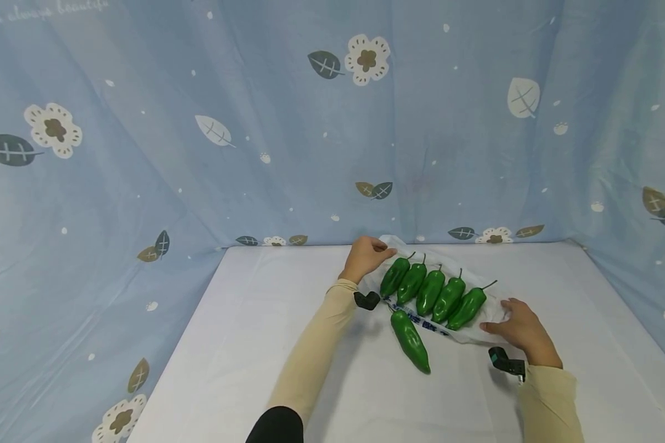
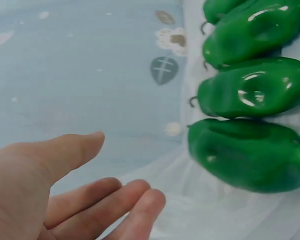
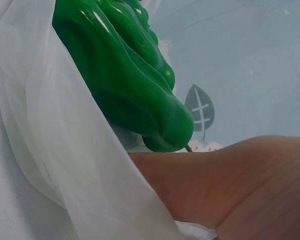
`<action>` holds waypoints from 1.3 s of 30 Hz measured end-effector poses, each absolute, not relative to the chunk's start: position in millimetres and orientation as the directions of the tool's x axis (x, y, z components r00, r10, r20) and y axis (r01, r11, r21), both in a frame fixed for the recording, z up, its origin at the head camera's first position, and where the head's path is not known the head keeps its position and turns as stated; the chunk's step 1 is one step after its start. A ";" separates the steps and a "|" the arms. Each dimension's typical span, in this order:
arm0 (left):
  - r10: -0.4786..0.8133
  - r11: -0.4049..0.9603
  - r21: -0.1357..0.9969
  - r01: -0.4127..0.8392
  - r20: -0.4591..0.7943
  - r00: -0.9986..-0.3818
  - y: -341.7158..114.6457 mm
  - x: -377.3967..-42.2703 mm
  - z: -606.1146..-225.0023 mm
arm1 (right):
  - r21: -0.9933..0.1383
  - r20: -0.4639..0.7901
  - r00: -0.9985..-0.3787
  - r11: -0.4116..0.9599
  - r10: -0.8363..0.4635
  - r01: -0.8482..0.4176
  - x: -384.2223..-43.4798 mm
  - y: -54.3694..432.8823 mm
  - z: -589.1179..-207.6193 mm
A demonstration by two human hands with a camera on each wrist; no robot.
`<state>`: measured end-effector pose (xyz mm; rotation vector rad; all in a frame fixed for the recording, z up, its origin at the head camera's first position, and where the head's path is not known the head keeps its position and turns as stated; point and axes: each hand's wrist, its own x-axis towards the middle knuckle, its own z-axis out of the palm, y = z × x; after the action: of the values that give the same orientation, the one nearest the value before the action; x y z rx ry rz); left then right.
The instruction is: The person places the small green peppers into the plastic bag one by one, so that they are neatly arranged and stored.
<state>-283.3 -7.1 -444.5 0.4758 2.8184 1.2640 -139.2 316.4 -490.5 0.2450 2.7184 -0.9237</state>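
Several glossy green peppers (image 1: 431,292) with thin stems lie side by side on a white plastic bag (image 1: 479,258) with blue print along its near edge. One more green pepper (image 1: 411,341) lies apart, on the table in front. At the bag's far left corner is my left hand (image 1: 364,257); the left wrist view shows its thumb (image 2: 72,155) and fingers (image 2: 135,200) apart, with nothing between them. My right hand (image 1: 523,332) is at the bag's right end, fingers curled about the film. Film partly covers its thumb (image 3: 165,180) in the right wrist view; the fingertips are hidden there.
A white cloth-covered table (image 1: 244,344) lies under everything. Behind and beside it hangs a light blue curtain (image 1: 288,135) printed with leaves and flowers. Black camera mounts (image 1: 367,300) sit at both wrists.
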 end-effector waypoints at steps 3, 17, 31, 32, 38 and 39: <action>0.258 0.614 0.754 0.236 0.091 -0.962 -13.5 -280.9 -439.1 | -0.570 -0.298 -0.952 0.785 0.077 0.242 -140.0 316.4 -489.7; 0.226 0.499 0.831 0.244 0.148 -0.963 -33.7 -254.5 -428.0 | -0.561 -0.298 -0.951 0.792 0.077 0.240 -144.8 318.2 -488.1; 0.198 0.460 0.868 0.184 0.102 -0.975 -46.3 -220.4 -443.2 | -0.571 -0.307 -0.949 0.784 0.071 0.243 -141.6 316.7 -490.1; 0.197 0.461 0.869 0.180 0.098 -0.976 -47.0 -218.6 -444.9 | -0.573 -0.304 -0.950 0.783 0.071 0.242 -141.0 316.7 -490.1; 0.184 0.464 0.874 0.144 0.064 -0.981 -50.9 -206.3 -455.9 | -0.582 -0.291 -0.955 0.780 0.064 0.229 -139.1 317.8 -491.5; 0.183 0.457 0.879 0.138 0.060 -0.981 -51.5 -204.1 -457.4 | -0.581 -0.291 -0.955 0.781 0.065 0.230 -139.0 317.7 -491.3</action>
<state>-204.1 -51.5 -457.4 0.2914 2.6440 1.5888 -139.0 317.7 -491.3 0.2289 2.7188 -0.9349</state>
